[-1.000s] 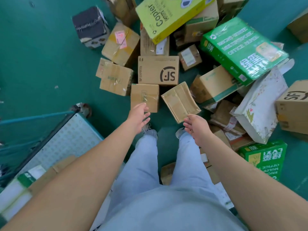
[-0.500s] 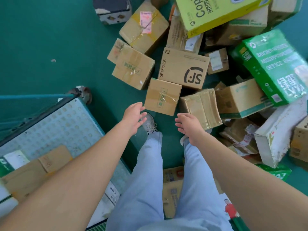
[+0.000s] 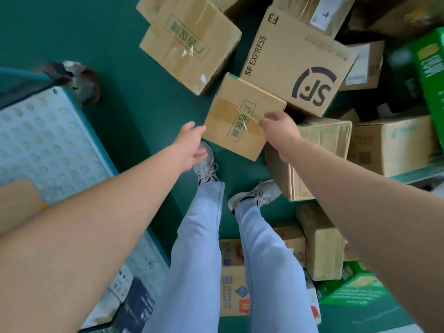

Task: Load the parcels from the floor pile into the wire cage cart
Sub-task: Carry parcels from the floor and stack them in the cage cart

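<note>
A small cardboard box (image 3: 236, 116) with a green stamp and brown tape lies at the near edge of the floor pile. My right hand (image 3: 278, 127) covers its right edge, fingers curled onto the top face. My left hand (image 3: 192, 145) is spread open with its fingertips at the box's left corner. The wire cage cart (image 3: 48, 140) stands on the left, showing a perforated white floor in a teal frame. Behind the small box lies a larger SF Express box (image 3: 295, 61).
Another stamped carton (image 3: 189, 42) lies beyond the small box and taped cartons (image 3: 319, 150) crowd the right. Green paper boxes (image 3: 430, 68) sit far right. More parcels (image 3: 319, 239) lie behind my feet. A cart caster (image 3: 87, 85) sticks out. Cardboard (image 3: 16, 200) lies in the cart.
I have leaned closer to the pile. Both hands moved forward to the small stamped box; the right hand now lies on its right edge and the left reaches its left corner.
</note>
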Demonstrator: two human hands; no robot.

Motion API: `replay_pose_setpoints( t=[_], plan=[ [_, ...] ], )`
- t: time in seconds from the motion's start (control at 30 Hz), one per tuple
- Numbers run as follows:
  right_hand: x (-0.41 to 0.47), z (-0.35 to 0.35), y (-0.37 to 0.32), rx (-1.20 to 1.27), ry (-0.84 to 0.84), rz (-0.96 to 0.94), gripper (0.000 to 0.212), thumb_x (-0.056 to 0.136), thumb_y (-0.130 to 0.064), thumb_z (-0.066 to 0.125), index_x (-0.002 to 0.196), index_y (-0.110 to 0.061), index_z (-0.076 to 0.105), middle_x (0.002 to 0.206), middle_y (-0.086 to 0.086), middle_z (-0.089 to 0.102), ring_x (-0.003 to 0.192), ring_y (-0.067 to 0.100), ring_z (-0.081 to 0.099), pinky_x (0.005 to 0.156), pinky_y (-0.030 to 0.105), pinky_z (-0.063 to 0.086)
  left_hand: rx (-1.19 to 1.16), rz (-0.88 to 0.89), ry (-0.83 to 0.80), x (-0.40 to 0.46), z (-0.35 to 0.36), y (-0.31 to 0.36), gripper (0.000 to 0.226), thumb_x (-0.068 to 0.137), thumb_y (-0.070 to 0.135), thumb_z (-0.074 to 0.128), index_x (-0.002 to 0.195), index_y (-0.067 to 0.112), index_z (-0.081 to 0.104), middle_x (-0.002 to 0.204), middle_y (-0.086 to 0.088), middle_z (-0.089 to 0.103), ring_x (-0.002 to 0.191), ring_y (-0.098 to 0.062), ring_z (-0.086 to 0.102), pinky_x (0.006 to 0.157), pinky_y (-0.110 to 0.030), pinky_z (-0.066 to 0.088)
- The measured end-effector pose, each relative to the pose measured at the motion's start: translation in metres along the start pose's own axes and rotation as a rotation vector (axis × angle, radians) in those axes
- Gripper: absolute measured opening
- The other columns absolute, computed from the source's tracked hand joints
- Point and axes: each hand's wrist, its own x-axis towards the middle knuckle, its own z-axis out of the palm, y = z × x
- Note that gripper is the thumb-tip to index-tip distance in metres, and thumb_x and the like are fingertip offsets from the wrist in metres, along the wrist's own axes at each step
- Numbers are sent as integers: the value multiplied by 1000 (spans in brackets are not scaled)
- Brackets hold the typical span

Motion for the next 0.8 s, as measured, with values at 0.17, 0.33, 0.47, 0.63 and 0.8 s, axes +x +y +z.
replay_pose_setpoints(
  t=[0.17, 0.33, 0.47, 0.63, 0.8],
  plan=[
    [71, 4, -6, -387, 119, -183, 60, 99, -33, 58, 155, -30, 36, 158, 6, 31, 141, 32, 38, 112, 50, 44, -78, -67, 11, 59, 12, -9, 59, 105, 50, 48, 158, 45, 23, 166, -2, 26, 114, -36, 59, 99, -47, 54],
    [114, 18, -1, -549, 75, -251, 71, 96, -52, 59, 158, -34, 29, 157, 7, 35, 148, 38, 24, 121, 60, 27, -342, -145, -82, 99, 25, -16, 49, 101, 57, 53, 138, 27, 44, 136, -13, 58, 103, -34, 66, 84, -49, 56],
    [101, 28, 3, -551, 127, -251, 74, 90, -62, 62, 153, -34, 35, 149, 6, 38, 142, 36, 31, 117, 57, 35, -408, -140, -50, 90, 24, -24, 41, 102, 52, 54, 132, 24, 47, 128, -11, 63, 103, -30, 67, 73, -45, 57],
    [24, 33, 3, -530, 126, -322, 66, 90, -61, 63, 145, -33, 39, 144, 3, 40, 139, 30, 33, 113, 51, 36, -504, -182, -40, 21, -8, -48, 41, 101, 57, 53, 129, 27, 50, 116, -5, 66, 99, -27, 68, 78, -43, 56],
    [-95, 33, -26, -515, 81, -302, 72, 86, -68, 61, 143, -30, 38, 140, -2, 47, 139, 27, 32, 113, 50, 36, -533, -172, 22, -99, -59, -53, 23, 106, 47, 49, 120, 29, 45, 92, 4, 54, 105, -29, 63, 87, -44, 54]
  ],
)
